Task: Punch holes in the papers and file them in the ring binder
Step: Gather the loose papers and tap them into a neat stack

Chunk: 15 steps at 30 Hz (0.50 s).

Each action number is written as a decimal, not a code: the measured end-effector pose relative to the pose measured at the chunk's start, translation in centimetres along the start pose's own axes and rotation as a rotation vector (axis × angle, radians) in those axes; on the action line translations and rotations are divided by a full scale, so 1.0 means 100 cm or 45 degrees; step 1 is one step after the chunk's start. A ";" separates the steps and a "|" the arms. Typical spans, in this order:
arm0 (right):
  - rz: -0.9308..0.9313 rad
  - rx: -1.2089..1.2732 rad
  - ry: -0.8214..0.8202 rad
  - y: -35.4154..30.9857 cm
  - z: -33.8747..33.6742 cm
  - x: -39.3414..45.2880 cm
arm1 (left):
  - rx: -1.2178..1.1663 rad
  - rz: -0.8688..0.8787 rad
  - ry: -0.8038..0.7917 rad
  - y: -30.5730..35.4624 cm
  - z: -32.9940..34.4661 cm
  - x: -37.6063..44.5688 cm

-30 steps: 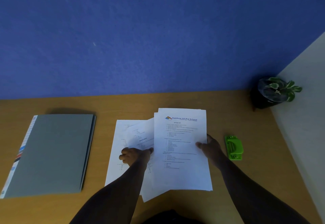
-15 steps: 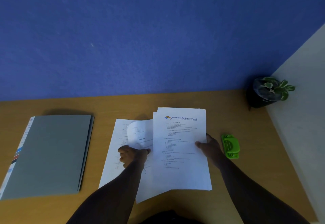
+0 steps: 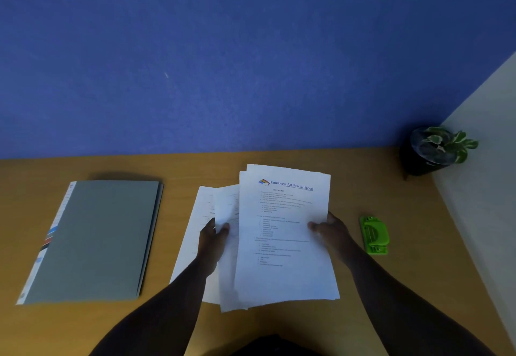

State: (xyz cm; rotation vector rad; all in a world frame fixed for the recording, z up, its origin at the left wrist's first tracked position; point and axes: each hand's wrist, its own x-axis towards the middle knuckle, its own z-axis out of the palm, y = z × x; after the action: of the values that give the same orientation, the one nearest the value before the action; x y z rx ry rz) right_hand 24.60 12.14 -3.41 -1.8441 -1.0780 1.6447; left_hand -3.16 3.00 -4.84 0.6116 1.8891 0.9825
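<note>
A stack of white printed papers point(image 3: 282, 244) is lifted above the wooden desk at the centre. My right hand point(image 3: 332, 230) grips its right edge with the thumb on top. My left hand point(image 3: 213, 234) pinches a curled sheet point(image 3: 227, 207) on the stack's left side. One more sheet point(image 3: 192, 232) lies flat on the desk beneath. A closed grey ring binder point(image 3: 95, 241) lies to the left. Right of my right hand sits a small green hole punch point(image 3: 374, 234), untouched.
A dark pot with a green plant point(image 3: 435, 149) stands in the desk's far right corner. A blue wall runs along the back and a pale wall point(image 3: 480, 202) bounds the right side. Bare desk point(image 3: 279, 325) shows in front of the papers.
The curled sheet in my left hand has risen and swung closer against the main stack. My right hand keeps its grip on the stack, and the binder and punch have not moved on the desk.
</note>
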 end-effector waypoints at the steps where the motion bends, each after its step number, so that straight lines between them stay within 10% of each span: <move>1: 0.004 -0.007 -0.007 -0.001 0.002 0.000 | 0.003 0.011 -0.032 0.004 -0.001 -0.001; 15: -0.026 0.040 -0.096 -0.005 0.018 -0.012 | -0.131 -0.064 -0.348 0.031 0.002 -0.012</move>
State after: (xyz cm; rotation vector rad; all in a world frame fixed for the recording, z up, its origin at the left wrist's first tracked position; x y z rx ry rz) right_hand 22.79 11.21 -2.64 -1.7584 -1.0924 1.7218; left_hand -2.35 3.93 -1.70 0.6020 1.5964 0.9086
